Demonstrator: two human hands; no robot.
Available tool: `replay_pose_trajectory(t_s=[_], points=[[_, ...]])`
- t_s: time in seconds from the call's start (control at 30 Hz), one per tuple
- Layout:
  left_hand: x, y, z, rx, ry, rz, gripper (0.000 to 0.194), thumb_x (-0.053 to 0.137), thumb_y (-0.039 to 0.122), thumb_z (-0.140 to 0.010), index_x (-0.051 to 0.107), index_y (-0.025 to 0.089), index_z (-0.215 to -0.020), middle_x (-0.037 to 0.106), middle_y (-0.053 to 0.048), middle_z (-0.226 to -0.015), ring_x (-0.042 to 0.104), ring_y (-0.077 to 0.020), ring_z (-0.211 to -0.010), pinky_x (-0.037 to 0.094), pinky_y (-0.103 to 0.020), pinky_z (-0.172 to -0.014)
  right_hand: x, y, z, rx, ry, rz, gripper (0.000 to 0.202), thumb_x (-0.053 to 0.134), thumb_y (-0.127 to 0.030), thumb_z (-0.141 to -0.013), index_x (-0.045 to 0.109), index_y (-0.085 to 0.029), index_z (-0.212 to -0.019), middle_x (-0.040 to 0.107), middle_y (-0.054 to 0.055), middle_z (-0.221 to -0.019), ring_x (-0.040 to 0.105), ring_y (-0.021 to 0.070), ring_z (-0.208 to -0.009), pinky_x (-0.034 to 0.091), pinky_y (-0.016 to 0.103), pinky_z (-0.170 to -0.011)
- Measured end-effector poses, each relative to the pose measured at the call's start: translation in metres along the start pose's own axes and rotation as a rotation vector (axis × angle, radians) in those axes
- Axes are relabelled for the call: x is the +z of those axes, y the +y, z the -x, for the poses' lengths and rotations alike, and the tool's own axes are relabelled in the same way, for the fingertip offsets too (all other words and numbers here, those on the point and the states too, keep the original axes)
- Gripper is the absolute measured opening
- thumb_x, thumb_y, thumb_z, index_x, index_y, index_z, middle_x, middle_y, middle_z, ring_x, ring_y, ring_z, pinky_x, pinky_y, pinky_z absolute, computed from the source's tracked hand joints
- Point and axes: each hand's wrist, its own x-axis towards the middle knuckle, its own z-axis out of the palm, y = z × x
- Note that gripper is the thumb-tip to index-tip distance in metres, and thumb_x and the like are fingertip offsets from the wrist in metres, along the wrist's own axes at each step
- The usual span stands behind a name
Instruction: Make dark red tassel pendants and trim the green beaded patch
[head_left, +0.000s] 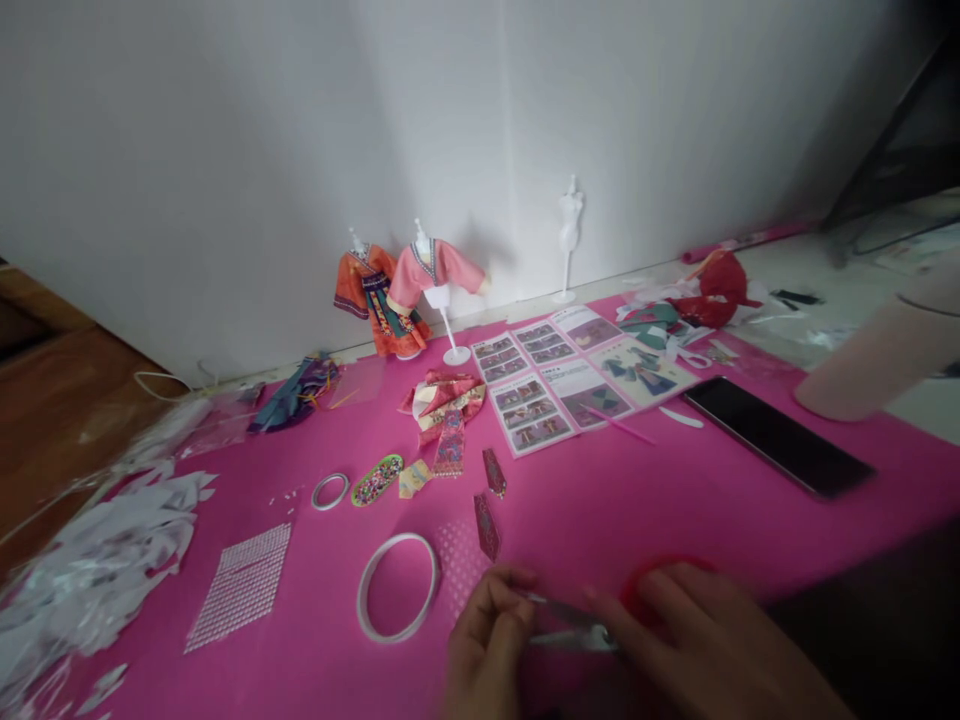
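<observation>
Over a bright pink table covering [315,565], a crafter's right hand [709,640] grips red-handled scissors [576,639], their blades parted and pointing toward the left hand [487,640]. The left hand's thumb and fingers are drawn together in a narrow pinch at the blade tips, a hold that suggests steadying something small for a precise cut, though blur hides whether anything is between them. Two dark red patterned fabric pieces [487,527] lie just beyond the left hand, probably to stay within easy reach, and a white roll of tape [361,592] rests flat to its left. Farther back, a printed instruction sheet [544,380] lies spread out, seemingly for ready reference, with a pink stick [619,425] across it. Against the wall, miniature stands display a pink jacket [435,268] and an orange robe [367,300], likely upright to keep their shape, while a bare white mannequin [571,220] stands apart.
</observation>
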Motion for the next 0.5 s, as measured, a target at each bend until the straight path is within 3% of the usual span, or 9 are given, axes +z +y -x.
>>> replay_pose_trajectory(t_s=[0.17, 0.33, 0.5], points=[[-0.004, 0.021, 0.005, 0.136, 0.011, -0.175, 0.028, 0.084, 0.035, -0.061, 0.062, 0.019, -0.058, 0.066, 0.000, -0.075, 0.049, -0.0144, -0.066, 0.038, -0.023, -0.060, 0.001, 0.002, 0.001, 0.021, -0.006, -0.035, 0.047, 0.025, -0.026, -0.108, 0.071, -0.022, -0.104, 0.062, 0.000, -0.068, 0.057, 0.0169, -0.062, 0.037, 0.030, -0.062], [-0.021, 0.024, 0.002, 0.017, -0.062, -0.204, 0.033, 0.087, 0.043, -0.061, 0.069, 0.018, -0.073, 0.058, 0.004, -0.059, 0.046, -0.0125, -0.058, 0.032, -0.023, -0.057, 0.002, -0.001, 0.001, 0.028, -0.039, -0.069, 0.036, 0.035, -0.020, -0.103, 0.071, -0.024, -0.105, 0.061, 0.000, -0.068, 0.056, 0.0177, -0.059, 0.038, 0.029, -0.057], [-0.031, 0.025, 0.001, -0.040, -0.127, -0.140, 0.036, 0.091, 0.043, -0.059, 0.074, 0.018, -0.077, 0.066, 0.001, -0.064, 0.054, -0.0130, -0.060, 0.037, -0.024, -0.061, 0.004, 0.006, 0.007, -0.040, -0.111, -0.163, 0.027, 0.043, -0.023, -0.101, 0.067, -0.023, -0.113, 0.062, 0.000, -0.070, 0.059, 0.0161, -0.059, 0.040, 0.025, -0.051]])
